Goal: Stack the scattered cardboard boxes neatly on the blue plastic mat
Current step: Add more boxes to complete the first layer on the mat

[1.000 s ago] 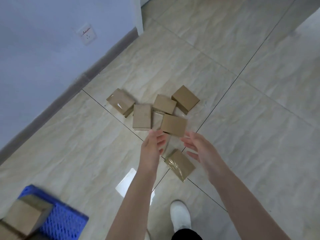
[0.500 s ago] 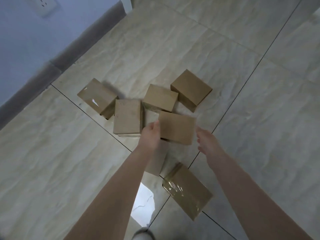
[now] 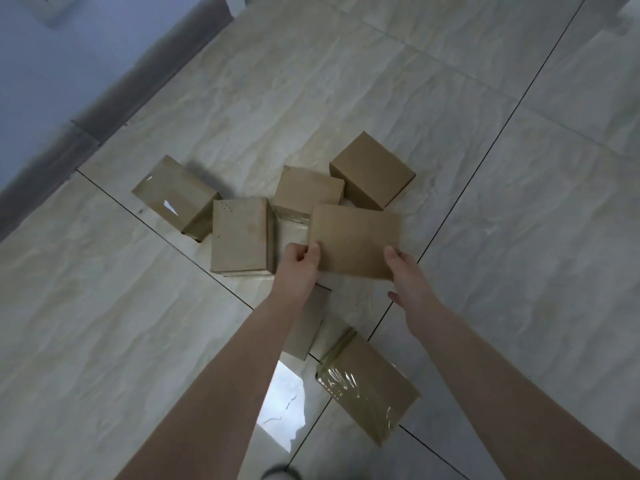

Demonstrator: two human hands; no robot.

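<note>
Head view, item held: one plain cardboard box (image 3: 355,240), apparently lifted clear of the floor (image 3: 519,306) in the middle of the scatter. My left hand (image 3: 299,263) is clamped on its near-left corner and my right hand (image 3: 407,271) on its near-right corner, thumbs on top and the other fingers curled underneath. Hazards, as I judge them: I grip the near edge only, so the far edge may sag and clip the far box (image 3: 308,190) just behind it. The taped box (image 3: 367,386) lies near my feet where I could trip, and the blue mat is out of view, so I must turn before placing.
</note>
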